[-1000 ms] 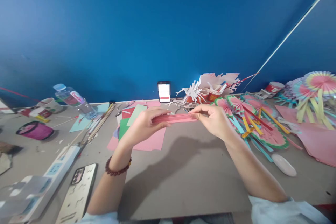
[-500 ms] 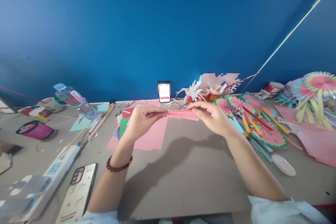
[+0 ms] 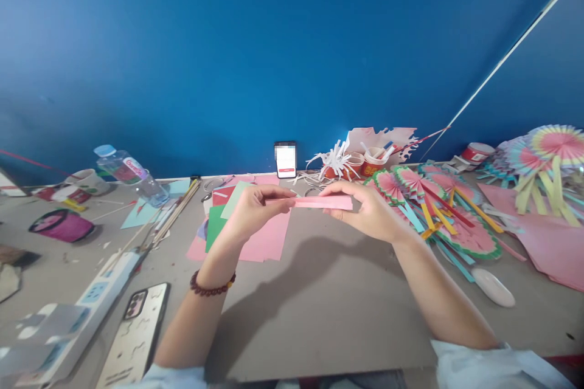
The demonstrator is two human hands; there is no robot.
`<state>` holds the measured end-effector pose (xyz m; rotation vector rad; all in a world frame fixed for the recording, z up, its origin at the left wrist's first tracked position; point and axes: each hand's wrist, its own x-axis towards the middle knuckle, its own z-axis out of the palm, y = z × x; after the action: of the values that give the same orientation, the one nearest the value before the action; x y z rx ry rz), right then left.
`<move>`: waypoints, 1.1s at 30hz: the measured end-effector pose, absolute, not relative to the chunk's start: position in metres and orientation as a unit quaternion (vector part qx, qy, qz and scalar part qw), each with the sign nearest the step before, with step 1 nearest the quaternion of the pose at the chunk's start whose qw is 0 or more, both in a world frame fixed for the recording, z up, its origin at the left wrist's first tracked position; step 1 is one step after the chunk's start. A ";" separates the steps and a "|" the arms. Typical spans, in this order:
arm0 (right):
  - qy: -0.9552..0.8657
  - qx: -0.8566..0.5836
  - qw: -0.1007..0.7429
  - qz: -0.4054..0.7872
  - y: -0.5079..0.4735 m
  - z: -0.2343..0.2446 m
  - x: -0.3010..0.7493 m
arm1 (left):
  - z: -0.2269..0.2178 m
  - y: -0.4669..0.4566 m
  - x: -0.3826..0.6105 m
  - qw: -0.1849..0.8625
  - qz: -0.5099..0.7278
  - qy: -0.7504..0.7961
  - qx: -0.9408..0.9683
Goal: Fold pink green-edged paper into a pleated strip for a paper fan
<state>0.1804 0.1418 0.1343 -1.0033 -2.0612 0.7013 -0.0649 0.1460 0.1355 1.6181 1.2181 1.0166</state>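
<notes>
A narrow folded strip of pink paper [image 3: 314, 202] is held level above the table between my two hands. My left hand [image 3: 258, 209] pinches its left end between thumb and fingers. On the right, my right hand [image 3: 358, 206] grips the other end, thumb below and fingers along the top edge. The strip's layers lie close together; how many folds it has, I cannot tell. Below and left of it lie pink paper sheets [image 3: 269, 240], with a green sheet [image 3: 214, 225] partly under my left forearm.
At the back a lit phone [image 3: 286, 160] leans on the blue wall. Paper fans [image 3: 465, 231] and a white mouse [image 3: 493, 287] lie right. Leftward are a water bottle [image 3: 132, 173], wooden sticks [image 3: 177, 213], a power strip [image 3: 93, 301] and another phone [image 3: 137, 334].
The pink strip has turned so a flat, narrow face shows, and its right end now shows past my right fingertips. My left hand has shifted slightly right.
</notes>
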 end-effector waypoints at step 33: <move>-0.619 -0.393 0.451 0.508 0.150 0.137 0.168 | 0.145 0.132 -0.054 -0.087 0.393 0.370 0.838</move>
<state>0.1680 0.1502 0.1374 -0.9713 -1.5306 1.2566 -0.0538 0.1320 0.1450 2.7876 1.2298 1.3060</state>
